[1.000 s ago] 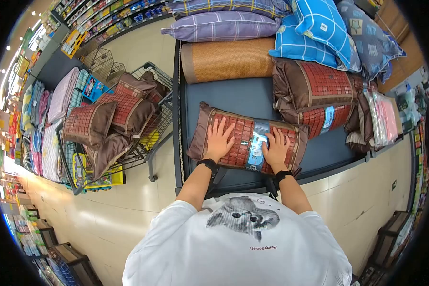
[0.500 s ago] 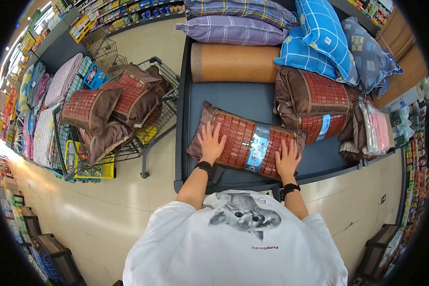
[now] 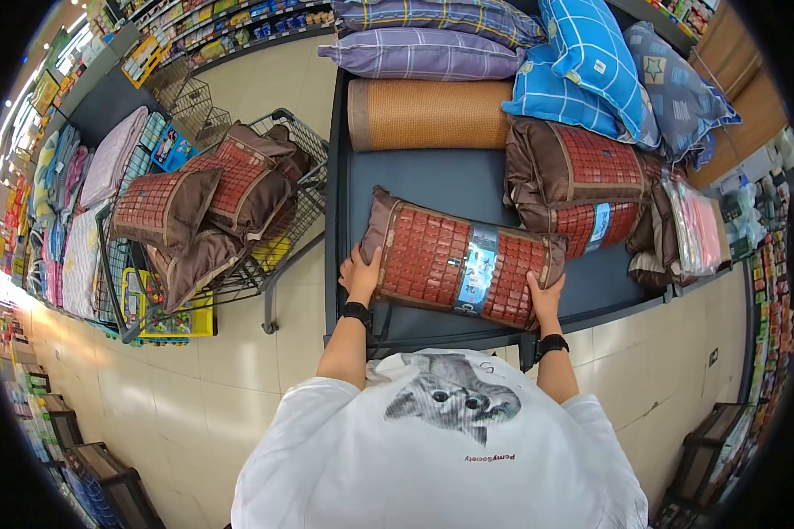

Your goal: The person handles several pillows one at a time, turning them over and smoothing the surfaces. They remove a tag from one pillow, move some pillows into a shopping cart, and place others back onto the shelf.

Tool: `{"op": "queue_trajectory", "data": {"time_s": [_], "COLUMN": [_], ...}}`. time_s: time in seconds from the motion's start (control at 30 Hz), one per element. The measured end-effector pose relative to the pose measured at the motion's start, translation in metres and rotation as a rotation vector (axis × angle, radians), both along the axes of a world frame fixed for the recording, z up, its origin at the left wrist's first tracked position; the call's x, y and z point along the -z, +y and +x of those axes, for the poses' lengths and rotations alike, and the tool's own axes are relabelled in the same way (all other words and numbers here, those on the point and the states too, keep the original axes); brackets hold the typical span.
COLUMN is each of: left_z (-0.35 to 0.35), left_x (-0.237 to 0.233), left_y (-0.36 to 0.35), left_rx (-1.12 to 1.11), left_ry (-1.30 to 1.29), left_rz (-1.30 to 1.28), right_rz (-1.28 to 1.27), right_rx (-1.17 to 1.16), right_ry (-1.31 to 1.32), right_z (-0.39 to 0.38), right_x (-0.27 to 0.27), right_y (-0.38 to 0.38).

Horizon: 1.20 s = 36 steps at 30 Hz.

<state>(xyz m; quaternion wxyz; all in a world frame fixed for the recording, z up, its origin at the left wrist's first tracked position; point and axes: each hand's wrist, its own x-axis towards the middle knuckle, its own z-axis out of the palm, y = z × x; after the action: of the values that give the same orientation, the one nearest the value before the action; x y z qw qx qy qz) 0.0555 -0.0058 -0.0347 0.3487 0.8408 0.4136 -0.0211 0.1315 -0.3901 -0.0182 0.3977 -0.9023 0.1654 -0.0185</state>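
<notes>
A brown pillow [image 3: 423,257] with a red tiled face and a blue paper band lies slightly askew on the grey display table [image 3: 423,181]. My left hand [image 3: 360,275] grips its left end, thumb against the tiles and fingers out of sight around the edge. At the lower right end my right hand [image 3: 545,300] holds it the same way, fingers partly hidden behind the fabric. Just beyond, two similar tiled pillows [image 3: 582,172] are stacked on the table, the upper one resting on the lower.
A rolled tan mat [image 3: 432,115], a purple plaid pillow [image 3: 423,53] and blue checked pillows [image 3: 591,66] line the table's back. To the left stands a shopping cart [image 3: 278,212] piled with more tiled pillows [image 3: 168,207]. Pink packaged goods [image 3: 697,229] sit at the right corner.
Both hands have slid from lying flat on top of the pillow to its two ends and now grip it. The pillow itself has hardly moved.
</notes>
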Motion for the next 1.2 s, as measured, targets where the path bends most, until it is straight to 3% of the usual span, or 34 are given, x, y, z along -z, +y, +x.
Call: {"op": "queue_trajectory", "data": {"time_s": [0.07,0.2,0.3,0.37,0.43,0.47,0.5,0.57,0.73,0.8,0.83,0.93,1.0,1.1,1.2], "left_z": [0.003,0.009,0.014,0.011,0.022,0.01,0.014,0.014,0.023,0.014,0.009,0.008,0.003,-0.005,-0.032], "left_x": [0.001,-0.015,-0.018,-0.062,-0.035,-0.073,-0.089,-0.109,-0.108,-0.135,-0.146,-0.161,-0.172,-0.192,-0.209], "left_y": [0.006,0.017,0.031,0.017,0.027,0.031,0.015,0.009,0.008,0.004,0.005,0.01,0.013,0.025,0.042], "left_rx": [0.01,-0.018,0.117,0.148,0.323,0.298,0.323,0.261,0.245,0.241,0.248,0.188,0.152,0.146,0.2], "left_ry": [0.116,0.102,-0.094,-0.262,-0.395,-0.526,-0.473,-0.446,-0.439,-0.538,-0.622,-0.738,-0.809,-0.792,-0.592], "left_rz": [-0.074,-0.126,-0.475,-0.591,-0.85,-1.069,-1.049,-1.033,-0.982,-0.995,-1.008,-1.014,-1.045,-1.045,-1.205], "right_rz": [0.017,0.026,0.124,0.229,0.29,0.369,0.316,0.314,0.347,0.489,0.492,0.819,0.861,0.864,0.873], "right_rx": [-0.006,-0.008,0.003,0.003,-0.058,-0.101,-0.019,-0.045,-0.026,0.044,0.02,-0.034,-0.065,-0.093,-0.146], "right_ry": [0.025,0.045,-0.019,-0.066,-0.111,-0.115,-0.103,-0.076,-0.064,-0.026,-0.029,0.004,0.006,-0.006,-0.065], "right_z": [0.0,0.002,0.003,0.01,0.014,0.026,0.021,0.016,0.017,0.02,0.019,0.013,-0.003,-0.014,-0.018], "right_x": [-0.003,-0.009,-0.001,0.022,0.023,0.014,0.043,0.018,0.023,0.023,0.018,0.001,-0.028,-0.043,-0.056], "right_y": [0.001,0.001,-0.006,-0.018,-0.018,0.001,-0.032,-0.024,-0.032,-0.03,-0.026,-0.018,-0.002,0.004,0.0]}}
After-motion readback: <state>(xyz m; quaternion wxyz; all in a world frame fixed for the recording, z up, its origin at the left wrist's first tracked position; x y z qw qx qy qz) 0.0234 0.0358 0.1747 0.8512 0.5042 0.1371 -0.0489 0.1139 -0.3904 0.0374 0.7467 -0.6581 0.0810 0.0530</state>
